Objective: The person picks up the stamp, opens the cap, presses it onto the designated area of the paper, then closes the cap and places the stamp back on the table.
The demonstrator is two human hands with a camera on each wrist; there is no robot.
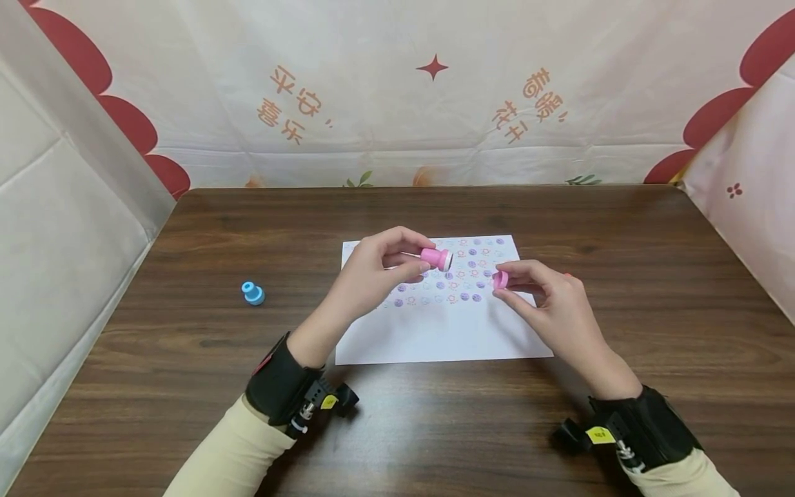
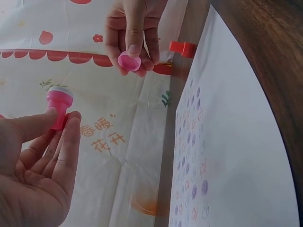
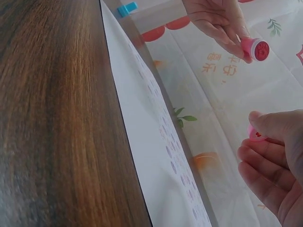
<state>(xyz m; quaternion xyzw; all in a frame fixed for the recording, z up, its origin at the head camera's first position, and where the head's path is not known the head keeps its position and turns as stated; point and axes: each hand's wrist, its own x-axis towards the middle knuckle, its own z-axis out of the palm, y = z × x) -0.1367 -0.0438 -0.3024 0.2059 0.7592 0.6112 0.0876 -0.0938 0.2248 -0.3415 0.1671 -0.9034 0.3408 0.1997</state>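
Observation:
My left hand [image 1: 379, 269] pinches a pink self-inking stamp [image 1: 437, 259] by its handle, above the paper. Its round red stamping face [image 3: 261, 51] is bare in the right wrist view. To the right, my right hand [image 1: 555, 304] holds the small pink stamp cap [image 1: 500, 279] between thumb and fingers. In the left wrist view the cap's hollow side [image 2: 129, 62] shows. Cap and stamp are apart. Under both hands lies a white sheet of paper [image 1: 435, 338], with rows of small purple, red and pale blue stamped prints over its far half.
A blue stamp [image 1: 252, 293] stands on the wooden table [image 1: 186, 386] left of the paper. A red stamp [image 2: 182, 48] is beyond the paper's right side, mostly hidden behind my right hand in the head view. Printed white cloth [image 1: 385, 103] hangs behind the table.

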